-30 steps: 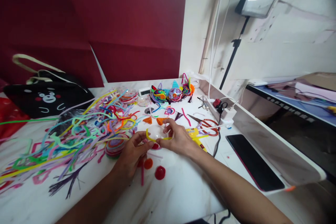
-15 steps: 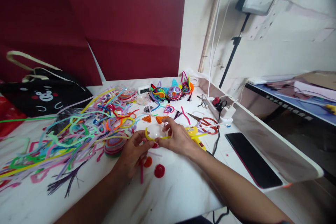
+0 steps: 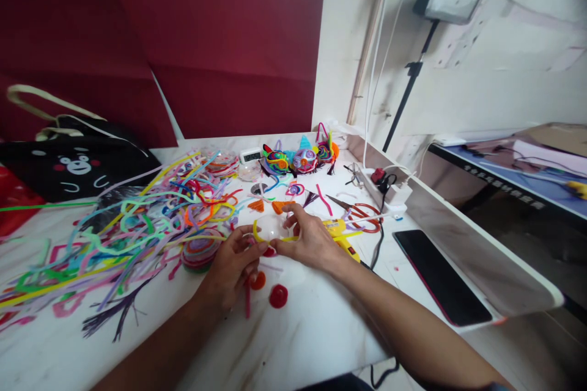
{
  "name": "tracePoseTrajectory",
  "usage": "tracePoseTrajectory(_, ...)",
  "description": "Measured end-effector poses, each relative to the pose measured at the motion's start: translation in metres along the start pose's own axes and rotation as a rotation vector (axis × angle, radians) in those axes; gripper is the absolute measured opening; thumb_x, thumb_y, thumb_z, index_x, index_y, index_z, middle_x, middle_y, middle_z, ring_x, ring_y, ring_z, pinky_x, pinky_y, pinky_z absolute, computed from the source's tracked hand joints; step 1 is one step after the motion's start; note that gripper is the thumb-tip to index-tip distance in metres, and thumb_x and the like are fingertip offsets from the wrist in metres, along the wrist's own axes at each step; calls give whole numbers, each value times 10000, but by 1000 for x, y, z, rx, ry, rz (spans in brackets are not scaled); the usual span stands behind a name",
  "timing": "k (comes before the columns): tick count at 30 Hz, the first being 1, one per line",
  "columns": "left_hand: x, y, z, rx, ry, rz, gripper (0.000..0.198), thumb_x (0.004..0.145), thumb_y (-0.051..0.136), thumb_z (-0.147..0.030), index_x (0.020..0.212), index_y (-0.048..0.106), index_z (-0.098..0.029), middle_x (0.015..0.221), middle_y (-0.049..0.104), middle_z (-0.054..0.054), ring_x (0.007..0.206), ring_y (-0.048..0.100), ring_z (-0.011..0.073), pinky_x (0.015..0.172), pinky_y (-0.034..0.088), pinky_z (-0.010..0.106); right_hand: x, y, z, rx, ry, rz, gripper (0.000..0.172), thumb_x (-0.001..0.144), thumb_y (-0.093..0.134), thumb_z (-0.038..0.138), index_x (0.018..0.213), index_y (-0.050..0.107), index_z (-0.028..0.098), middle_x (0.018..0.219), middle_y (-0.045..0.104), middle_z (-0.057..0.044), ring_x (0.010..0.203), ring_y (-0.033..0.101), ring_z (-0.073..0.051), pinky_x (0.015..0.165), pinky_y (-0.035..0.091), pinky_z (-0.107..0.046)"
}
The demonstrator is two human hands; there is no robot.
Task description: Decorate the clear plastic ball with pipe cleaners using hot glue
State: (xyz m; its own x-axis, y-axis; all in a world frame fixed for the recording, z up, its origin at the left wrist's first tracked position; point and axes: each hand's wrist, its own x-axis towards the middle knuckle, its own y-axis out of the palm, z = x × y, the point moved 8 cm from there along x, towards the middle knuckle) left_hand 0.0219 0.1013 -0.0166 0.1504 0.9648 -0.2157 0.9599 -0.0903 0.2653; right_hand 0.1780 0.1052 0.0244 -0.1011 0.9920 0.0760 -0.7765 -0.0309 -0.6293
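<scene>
Both of my hands meet at the middle of the white table (image 3: 312,342). My left hand (image 3: 232,269) pinches the near end of a curved yellow pipe cleaner (image 3: 259,233). My right hand (image 3: 306,238) has its fingers curled round a clear plastic dome (image 3: 271,227) that the yellow pipe cleaner wraps. Two red coiled discs (image 3: 278,295) lie just below my hands, with a pink stick beside them.
A big heap of coloured pipe cleaners (image 3: 137,220) covers the table's left. Finished coiled figures (image 3: 298,162) stand at the back. A yellow glue gun (image 3: 342,235), red scissors (image 3: 362,214), a power strip (image 3: 389,192) and a phone (image 3: 440,278) lie right. A black bear bag (image 3: 77,165) sits far left.
Hands stay in the same place on the dome and yellow pipe cleaner; my left fingers have shifted slightly along it. The view has drifted a little.
</scene>
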Motion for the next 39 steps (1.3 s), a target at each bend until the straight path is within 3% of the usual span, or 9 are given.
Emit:
tracePoseTrajectory(7, 1, -2, 2, -33, -30, 22, 431, 632, 839, -333, 925, 562, -180, 540, 438, -113, 395, 290, 19, 320, 334, 130, -1, -1, 1, 5, -5, 17, 663, 709, 720, 407, 1303, 461, 265, 1061, 667, -24, 817, 592, -181, 701, 439, -305)
tracePoseTrajectory(29, 2, 1, 0, 34, -15, 24, 434, 570, 861, -284, 864, 561, -175, 522, 519, -96, 346, 268, 6, 288, 285, 126, -1, 1, 2, -10, -4, 49, 691, 730, 726, 413, 1342, 450, 246, 1102, 680, -45, 838, 604, -191, 709, 439, -310)
tracePoseTrajectory(39, 3, -5, -6, -11, -11, -10, 429, 544, 864, -279, 819, 556, -161, 501, 425, -115, 366, 255, 5, 291, 257, 121, 1, -11, 3, 28, -80, 23, 585, 743, 731, 402, 1261, 521, 232, 1128, 647, -42, 815, 611, -159, 709, 475, -297)
